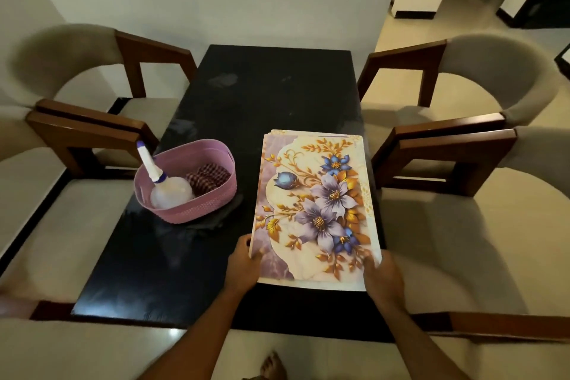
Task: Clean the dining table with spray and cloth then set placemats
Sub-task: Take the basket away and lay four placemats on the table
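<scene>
A stack of floral placemats [317, 207] with purple and blue flowers lies on the right half of the black dining table [271, 92]. My left hand [243, 262] grips the stack's near left corner. My right hand [382, 278] grips its near right corner. To the left stands a pink basket [197, 210]. A white spray bottle [163, 185] with a blue-tipped nozzle leans inside it, beside a folded red checked cloth [208, 179].
Two cushioned wooden armchairs stand on each side, the left pair [77, 120] and the right pair [456, 133] pushed close to the table. A white wall lies beyond the far edge. My bare foot [273, 365] shows below on the tiled floor.
</scene>
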